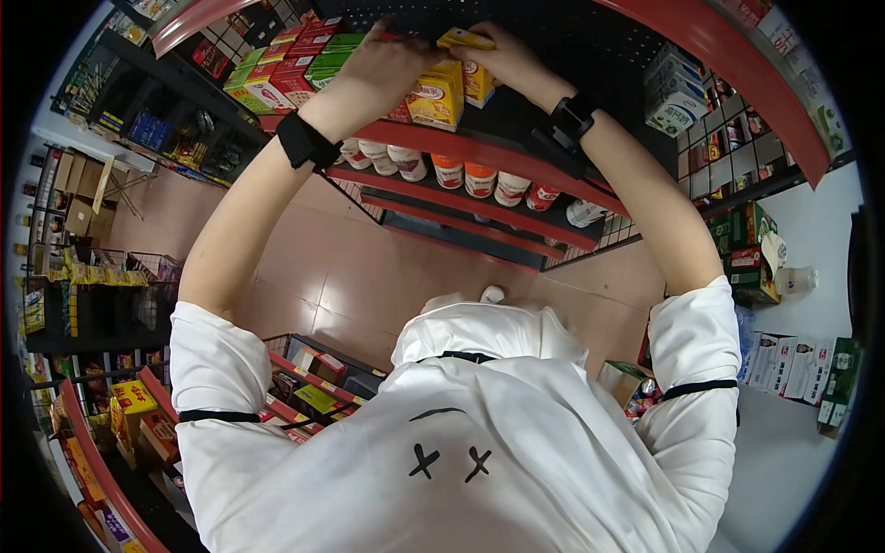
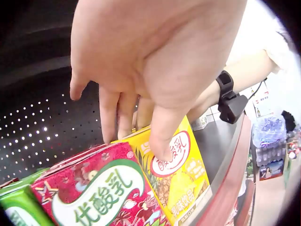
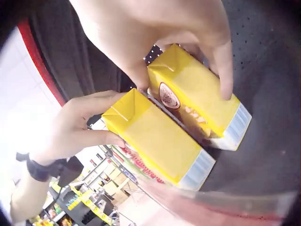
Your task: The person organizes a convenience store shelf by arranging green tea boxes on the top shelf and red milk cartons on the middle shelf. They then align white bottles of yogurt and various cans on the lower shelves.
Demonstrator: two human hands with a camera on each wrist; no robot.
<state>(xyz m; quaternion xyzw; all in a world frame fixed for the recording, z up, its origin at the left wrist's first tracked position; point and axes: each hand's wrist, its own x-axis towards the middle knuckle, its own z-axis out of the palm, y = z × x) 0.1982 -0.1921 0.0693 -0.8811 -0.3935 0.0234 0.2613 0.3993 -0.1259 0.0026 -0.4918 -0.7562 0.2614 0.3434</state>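
Note:
My left hand (image 1: 387, 74) holds a yellow drink carton (image 2: 174, 181) with a pineapple picture, thumb on its front and fingers over the far top edge. My right hand (image 1: 512, 63) grips a second yellow carton (image 3: 202, 94) from above, its thumb and fingers on opposite sides. In the right wrist view, the two cartons stand side by side on the black shelf (image 3: 268, 160), a narrow gap between them. A pink-red drink carton (image 2: 113, 188) stands beside the left one, with a green carton (image 2: 26, 202) further along.
Rows of red and green cartons (image 1: 300, 74) fill the shelf's left part. Blue-white-green boxes (image 1: 678, 92) stand at its right end. A red edge strip (image 1: 433, 138) runs along the front. Below it, a lower shelf carries white and orange containers (image 1: 479, 180).

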